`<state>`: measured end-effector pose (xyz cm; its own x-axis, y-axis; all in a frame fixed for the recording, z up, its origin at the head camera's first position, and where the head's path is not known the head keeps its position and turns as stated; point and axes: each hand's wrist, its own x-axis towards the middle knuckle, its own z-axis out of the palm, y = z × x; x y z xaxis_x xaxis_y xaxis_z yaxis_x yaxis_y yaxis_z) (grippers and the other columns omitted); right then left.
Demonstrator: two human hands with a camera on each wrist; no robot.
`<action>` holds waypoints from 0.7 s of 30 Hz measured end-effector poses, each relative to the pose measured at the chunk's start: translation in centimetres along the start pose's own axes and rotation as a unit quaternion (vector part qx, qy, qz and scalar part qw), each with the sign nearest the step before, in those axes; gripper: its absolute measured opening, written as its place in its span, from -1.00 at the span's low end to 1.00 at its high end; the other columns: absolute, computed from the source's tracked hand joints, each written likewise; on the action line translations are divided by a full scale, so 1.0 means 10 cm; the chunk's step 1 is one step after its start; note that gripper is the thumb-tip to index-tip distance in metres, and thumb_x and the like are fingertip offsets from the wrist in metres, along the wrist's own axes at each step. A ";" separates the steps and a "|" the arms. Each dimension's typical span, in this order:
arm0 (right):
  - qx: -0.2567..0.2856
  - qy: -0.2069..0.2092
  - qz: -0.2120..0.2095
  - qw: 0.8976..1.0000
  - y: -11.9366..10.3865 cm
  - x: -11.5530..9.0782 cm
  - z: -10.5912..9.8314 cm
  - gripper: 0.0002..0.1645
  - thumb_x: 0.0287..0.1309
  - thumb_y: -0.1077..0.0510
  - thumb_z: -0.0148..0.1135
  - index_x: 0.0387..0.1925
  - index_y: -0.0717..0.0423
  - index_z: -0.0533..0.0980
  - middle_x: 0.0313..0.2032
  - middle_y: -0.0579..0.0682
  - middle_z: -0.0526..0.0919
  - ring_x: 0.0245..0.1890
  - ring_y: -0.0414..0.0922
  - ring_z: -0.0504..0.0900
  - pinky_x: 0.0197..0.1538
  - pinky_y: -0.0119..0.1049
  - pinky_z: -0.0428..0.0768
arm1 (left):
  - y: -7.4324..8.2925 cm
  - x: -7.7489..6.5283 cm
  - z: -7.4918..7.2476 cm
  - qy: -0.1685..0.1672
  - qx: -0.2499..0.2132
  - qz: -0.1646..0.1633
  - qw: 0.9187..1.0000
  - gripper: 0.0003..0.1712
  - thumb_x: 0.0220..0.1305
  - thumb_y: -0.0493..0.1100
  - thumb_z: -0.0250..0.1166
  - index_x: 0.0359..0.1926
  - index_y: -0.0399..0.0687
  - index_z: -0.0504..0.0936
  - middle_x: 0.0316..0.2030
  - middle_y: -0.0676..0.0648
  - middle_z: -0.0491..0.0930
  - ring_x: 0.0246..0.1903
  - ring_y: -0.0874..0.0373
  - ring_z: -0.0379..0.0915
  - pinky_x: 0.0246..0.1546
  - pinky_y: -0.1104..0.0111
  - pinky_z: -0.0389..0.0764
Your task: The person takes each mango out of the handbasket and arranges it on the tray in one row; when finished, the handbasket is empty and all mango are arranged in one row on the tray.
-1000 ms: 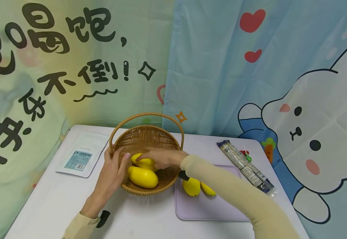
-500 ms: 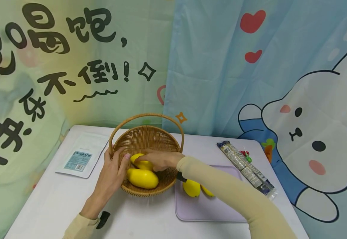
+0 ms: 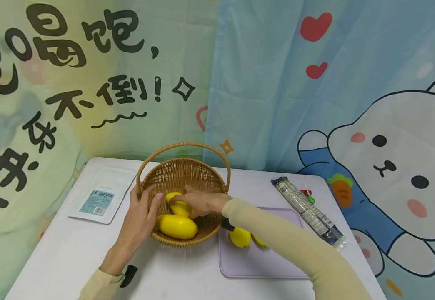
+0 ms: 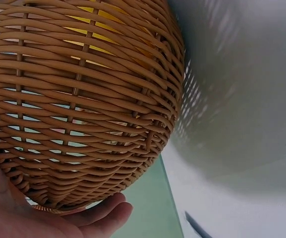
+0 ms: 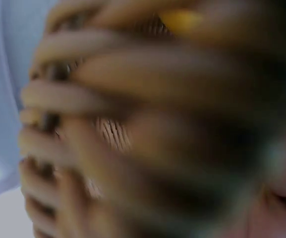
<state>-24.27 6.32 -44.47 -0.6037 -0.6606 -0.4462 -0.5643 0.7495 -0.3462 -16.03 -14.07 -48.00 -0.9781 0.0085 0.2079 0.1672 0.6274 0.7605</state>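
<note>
A brown wicker basket [image 3: 187,171] with a tall arched handle stands on the table, tilted so its inside shows. My left hand [image 3: 136,223] holds its left side, thumb by the rim. In the left wrist view, the fingers [image 4: 105,213] reach around the woven outer wall. Two smooth, oblong yellow fruits lie inside. My right hand [image 3: 204,202] reaches in over the right side and grips the rear yellow fruit [image 3: 178,208]. Just in front of it lies the other yellow fruit [image 3: 177,226]. The right wrist view is mostly filled by blurred wicker [image 5: 147,74].
To the right, a lilac tray [image 3: 255,262] bears two more yellow fruits [image 3: 240,237], partly behind my right sleeve. A long printed packet [image 3: 307,208] and a small red-and-green item [image 3: 308,195] lie beyond it. A white coffee pouch [image 3: 103,196] lies left of the basket.
The front yellow fruit has shifted slightly left and toward me in the basket. The rear one has turned a little under my right hand. My left hand has stayed on the basket.
</note>
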 end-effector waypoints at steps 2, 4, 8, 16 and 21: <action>0.002 0.005 -0.003 1.000 0.02 -0.01 -0.03 -0.08 0.19 0.15 0.47 0.49 -0.37 0.27 0.41 0.28 0.17 -0.04 -0.07 0.55 -0.15 -0.36 0.61 | 0.00 0.00 0.00 0.000 0.001 -0.001 1.000 -0.30 0.58 0.26 -0.10 0.45 -0.10 0.33 0.50 -0.39 -0.03 0.06 -0.35 0.54 0.05 -0.18 0.56; 0.010 0.008 -0.007 1.000 0.03 -0.04 -0.08 -0.07 0.20 0.11 0.47 0.50 -0.37 0.26 0.37 0.26 0.19 -0.05 -0.07 0.56 -0.12 -0.33 0.62 | 0.01 0.00 0.00 -0.001 0.002 -0.002 1.000 -0.30 0.58 0.26 -0.10 0.45 -0.09 0.33 0.49 -0.39 -0.02 0.05 -0.34 0.55 0.03 -0.17 0.57; 0.018 0.026 -0.017 0.999 0.03 -0.14 -0.23 -0.07 0.20 0.07 0.47 0.51 -0.36 0.24 0.32 0.16 0.23 0.04 -0.08 0.51 0.07 -0.26 0.58 | 0.01 0.00 -0.01 -0.002 0.004 -0.004 1.000 -0.30 0.58 0.27 -0.11 0.45 -0.10 0.32 0.50 -0.38 -0.03 0.06 -0.34 0.54 0.04 -0.18 0.56; 0.028 0.072 -0.047 0.996 0.03 -0.43 -0.46 -0.08 0.21 0.07 0.47 0.52 -0.27 0.24 0.36 0.14 0.25 0.21 -0.06 0.41 0.24 -0.18 0.49 | 0.02 0.00 -0.01 -0.005 0.007 -0.009 1.000 -0.27 0.57 0.29 -0.13 0.47 -0.11 0.30 0.52 -0.39 -0.06 0.16 -0.38 0.47 0.13 -0.21 0.50; 0.043 0.099 -0.065 0.992 0.02 -0.68 -0.57 -0.08 0.21 0.06 0.46 0.51 -0.26 0.25 0.40 0.17 0.23 0.11 -0.02 0.49 0.09 -0.21 0.55 | 0.02 -0.01 0.00 -0.004 0.005 -0.009 1.000 -0.27 0.58 0.28 -0.13 0.47 -0.13 0.30 0.52 -0.40 -0.07 0.19 -0.41 0.44 0.14 -0.22 0.49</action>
<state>-23.49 10.72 -36.81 -0.6331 -0.7405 -0.2254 -0.5996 0.6533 -0.4622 -15.93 -13.95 -47.82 -0.9818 0.0036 0.1898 0.1488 0.6356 0.7575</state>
